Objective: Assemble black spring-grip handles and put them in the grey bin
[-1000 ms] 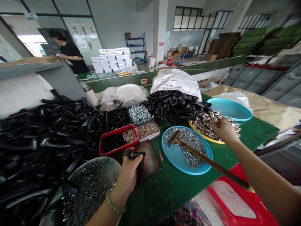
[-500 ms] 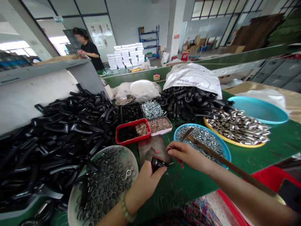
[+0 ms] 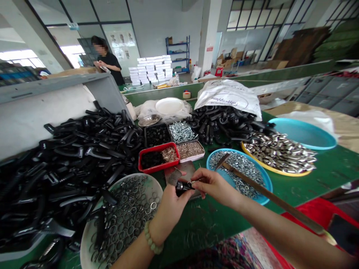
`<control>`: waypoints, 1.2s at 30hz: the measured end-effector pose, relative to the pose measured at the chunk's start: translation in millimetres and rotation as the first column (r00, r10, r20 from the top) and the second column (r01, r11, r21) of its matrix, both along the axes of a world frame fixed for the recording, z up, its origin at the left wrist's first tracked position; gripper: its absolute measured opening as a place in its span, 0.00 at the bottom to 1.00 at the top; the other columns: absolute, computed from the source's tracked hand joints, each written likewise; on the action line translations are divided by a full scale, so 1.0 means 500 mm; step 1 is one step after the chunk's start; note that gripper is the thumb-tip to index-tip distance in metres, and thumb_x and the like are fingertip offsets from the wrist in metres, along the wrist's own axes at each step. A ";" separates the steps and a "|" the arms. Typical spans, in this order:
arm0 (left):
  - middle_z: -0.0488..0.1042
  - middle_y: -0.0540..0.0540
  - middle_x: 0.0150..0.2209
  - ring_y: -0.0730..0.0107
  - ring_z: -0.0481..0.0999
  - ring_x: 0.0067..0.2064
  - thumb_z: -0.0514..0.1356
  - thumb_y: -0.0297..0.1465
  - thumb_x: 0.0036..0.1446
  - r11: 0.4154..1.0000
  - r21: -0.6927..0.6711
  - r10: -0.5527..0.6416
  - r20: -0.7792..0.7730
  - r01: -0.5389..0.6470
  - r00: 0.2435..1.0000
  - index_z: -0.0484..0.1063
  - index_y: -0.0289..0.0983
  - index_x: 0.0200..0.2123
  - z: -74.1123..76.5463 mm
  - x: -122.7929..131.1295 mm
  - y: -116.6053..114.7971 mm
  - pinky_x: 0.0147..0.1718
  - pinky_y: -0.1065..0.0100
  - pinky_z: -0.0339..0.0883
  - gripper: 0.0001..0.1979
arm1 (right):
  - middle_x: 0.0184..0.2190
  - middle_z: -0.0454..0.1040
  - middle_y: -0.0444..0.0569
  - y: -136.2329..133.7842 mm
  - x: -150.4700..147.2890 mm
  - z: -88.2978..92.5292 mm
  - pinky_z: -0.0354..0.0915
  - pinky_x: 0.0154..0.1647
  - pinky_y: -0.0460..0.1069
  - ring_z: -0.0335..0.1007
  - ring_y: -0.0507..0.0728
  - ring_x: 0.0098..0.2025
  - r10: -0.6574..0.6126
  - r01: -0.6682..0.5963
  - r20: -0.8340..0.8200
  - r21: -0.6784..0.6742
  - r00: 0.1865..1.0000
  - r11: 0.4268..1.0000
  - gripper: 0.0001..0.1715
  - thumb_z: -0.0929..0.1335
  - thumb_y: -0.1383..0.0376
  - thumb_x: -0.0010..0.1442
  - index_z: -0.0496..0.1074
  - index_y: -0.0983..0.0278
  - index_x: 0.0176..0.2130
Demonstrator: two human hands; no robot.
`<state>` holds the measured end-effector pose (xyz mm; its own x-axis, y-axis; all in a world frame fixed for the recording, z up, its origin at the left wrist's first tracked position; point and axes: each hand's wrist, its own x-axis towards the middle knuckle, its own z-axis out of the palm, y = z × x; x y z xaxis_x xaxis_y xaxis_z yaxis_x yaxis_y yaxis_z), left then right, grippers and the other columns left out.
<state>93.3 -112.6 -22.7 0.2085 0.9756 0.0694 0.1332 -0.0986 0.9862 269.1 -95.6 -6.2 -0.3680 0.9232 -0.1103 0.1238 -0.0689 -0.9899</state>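
Note:
My left hand (image 3: 173, 203), with a bead bracelet on its wrist and a grey covering on a finger, is closed around a short black handle-like part (image 3: 183, 187). Pinched in my right hand (image 3: 213, 186) is a small shiny metal piece (image 3: 193, 182), possibly a ring or coil, right at the black part's near end; its exact kind is too small to tell. Under both hands lies a flat metal plate (image 3: 188, 169). A white basin (image 3: 85, 239) of metal rings sits by my left forearm.
Black lever-like parts (image 3: 70, 160) are heaped at the left. Ahead are a red tray (image 3: 157, 170) and a tray of screws (image 3: 182, 131). A hammer (image 3: 252, 181) rests across a blue basin (image 3: 267, 186) of small metal parts. Beyond is a yellow basin (image 3: 297, 174); a person (image 3: 110, 63) stands behind.
My right hand has moved left, bringing its small metal piece from apart to the end of the black part. My left hand has shifted slightly left, still holding that part.

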 end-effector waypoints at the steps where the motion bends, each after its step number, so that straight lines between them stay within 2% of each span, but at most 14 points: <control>1: 0.74 0.45 0.43 0.63 0.74 0.45 0.62 0.29 0.51 1.000 0.000 0.008 -0.004 -0.008 1.000 0.64 0.39 0.50 -0.004 -0.001 0.001 0.49 0.60 0.65 0.22 | 0.23 0.67 0.39 0.001 0.007 0.001 0.64 0.22 0.44 0.63 0.48 0.22 0.005 -0.005 0.024 0.003 1.000 1.000 0.12 0.69 0.57 0.55 0.67 0.63 0.34; 4: 0.75 0.44 0.43 0.61 0.74 0.45 0.62 0.31 0.51 0.999 -0.021 -0.027 -0.036 0.027 0.999 0.68 0.38 0.47 -0.009 0.002 0.014 0.48 0.60 0.66 0.19 | 0.30 0.69 0.44 -0.001 0.021 0.028 0.66 0.26 0.46 0.67 0.51 0.28 0.038 -0.070 0.201 0.155 0.979 0.985 0.09 0.68 0.61 0.57 0.69 0.63 0.36; 7: 0.77 0.44 0.39 0.59 0.75 0.42 0.64 0.34 0.48 0.982 -0.071 -0.180 -0.100 0.174 0.978 0.73 0.37 0.41 0.008 0.013 0.045 0.44 0.61 0.67 0.15 | 0.39 0.69 0.49 0.000 0.021 0.076 0.66 0.39 0.49 0.68 0.53 0.38 0.063 -0.290 0.467 0.431 0.882 0.854 0.07 0.65 0.67 0.60 0.72 0.63 0.39; 10: 0.78 0.45 0.35 0.58 0.75 0.39 0.65 0.36 0.47 0.938 -0.176 -0.313 -0.063 0.298 0.948 0.76 0.34 0.34 0.029 0.019 0.074 0.41 0.63 0.67 0.13 | 0.42 0.71 0.50 0.026 0.043 0.097 0.65 0.44 0.49 0.69 0.54 0.41 0.086 -0.421 0.570 0.488 0.817 0.765 0.14 0.64 0.66 0.61 0.70 0.62 0.48; 13: 0.78 0.44 0.36 0.59 0.75 0.40 0.64 0.37 0.48 0.909 -0.327 -0.212 0.174 0.260 0.962 0.75 0.34 0.37 0.031 0.010 0.081 0.43 0.62 0.67 0.14 | 0.41 0.73 0.49 0.091 0.130 0.064 0.66 0.42 0.49 0.70 0.54 0.41 -0.268 -0.146 0.616 0.537 0.741 0.831 0.15 0.62 0.62 0.63 0.69 0.62 0.49; 15: 0.78 0.44 0.36 0.62 0.76 0.38 0.66 0.37 0.46 0.871 -0.441 -0.087 0.298 0.218 0.950 0.74 0.34 0.38 0.022 0.002 0.077 0.42 0.62 0.68 0.16 | 0.38 0.74 0.49 0.151 0.210 0.027 0.65 0.41 0.48 0.70 0.54 0.39 -0.586 0.081 0.691 0.616 0.422 0.784 0.16 0.58 0.63 0.65 0.72 0.63 0.43; 18: 0.77 0.45 0.33 0.65 0.76 0.34 0.68 0.37 0.42 0.847 -0.502 -0.037 0.271 0.175 0.962 0.73 0.34 0.35 0.014 -0.003 0.074 0.37 0.65 0.69 0.17 | 0.40 0.72 0.57 0.244 0.309 -0.014 0.63 0.44 0.50 0.68 0.58 0.43 -0.659 0.118 0.705 0.655 0.261 0.747 0.17 0.57 0.68 0.64 0.72 0.68 0.43; 20: 0.76 0.45 0.30 0.64 0.75 0.32 0.66 0.38 0.44 0.893 -0.427 -0.102 0.119 0.144 0.988 0.73 0.34 0.32 0.021 -0.003 0.076 0.34 0.66 0.68 0.15 | 0.43 0.70 0.60 0.298 0.343 -0.027 0.60 0.46 0.52 0.65 0.60 0.46 -0.655 0.074 0.721 0.657 0.226 0.750 0.18 0.57 0.70 0.62 0.72 0.69 0.44; 22: 0.75 0.45 0.29 0.62 0.74 0.33 0.63 0.37 0.47 0.965 -0.245 -0.133 -0.140 0.096 0.981 0.74 0.35 0.30 0.034 -0.006 0.080 0.34 0.66 0.67 0.11 | 0.45 0.70 0.60 0.342 0.356 -0.033 0.57 0.48 0.53 0.62 0.61 0.49 -0.618 -0.007 0.758 0.633 0.211 0.774 0.16 0.60 0.73 0.59 0.74 0.67 0.40; 25: 0.74 0.44 0.31 0.58 0.72 0.37 0.61 0.33 0.46 0.994 0.102 0.014 -0.498 0.043 0.867 0.74 0.37 0.29 0.054 -0.021 0.083 0.39 0.63 0.65 0.06 | 0.44 0.72 0.57 0.394 0.362 -0.037 0.53 0.51 0.54 0.59 0.61 0.51 -0.516 -0.150 0.824 0.555 0.232 0.818 0.10 0.65 0.76 0.51 0.76 0.65 0.27; 28: 0.72 0.45 0.30 0.58 0.71 0.37 0.59 0.32 0.46 0.972 0.234 0.139 -0.539 -0.011 0.831 0.71 0.38 0.27 0.062 -0.042 0.082 0.40 0.61 0.64 0.04 | 0.41 0.74 0.54 0.428 0.372 -0.033 0.52 0.51 0.53 0.59 0.59 0.50 -0.433 -0.249 0.858 0.499 0.278 0.830 0.11 0.67 0.77 0.46 0.72 0.66 0.19; 30: 0.72 0.45 0.31 0.61 0.71 0.36 0.57 0.33 0.50 0.981 0.158 0.166 -0.406 -0.109 0.899 0.70 0.37 0.32 0.064 -0.052 0.082 0.38 0.63 0.65 0.07 | 0.39 0.75 0.51 0.436 0.381 -0.023 0.52 0.50 0.52 0.61 0.56 0.49 -0.394 -0.287 0.860 0.486 0.325 0.825 0.12 0.67 0.78 0.45 0.69 0.66 0.17; 33: 0.72 0.46 0.35 0.66 0.71 0.35 0.56 0.39 0.53 0.962 -0.112 0.234 -0.134 -0.249 0.963 0.68 0.37 0.43 0.062 -0.060 0.078 0.32 0.69 0.66 0.16 | 0.37 0.76 0.49 0.425 0.391 -0.002 0.53 0.50 0.49 0.64 0.53 0.46 -0.369 -0.298 0.830 0.509 0.418 0.808 0.11 0.67 0.79 0.44 0.70 0.65 0.19; 36: 0.70 0.50 0.30 0.75 0.66 0.26 0.61 0.44 0.50 0.932 -0.330 0.171 0.034 -0.151 0.985 0.68 0.38 0.44 0.054 -0.057 0.068 0.23 0.76 0.60 0.21 | 0.35 0.75 0.49 0.403 0.393 0.017 0.56 0.49 0.48 0.67 0.53 0.43 -0.435 -0.208 0.736 0.602 0.518 0.771 0.08 0.68 0.76 0.46 0.72 0.64 0.26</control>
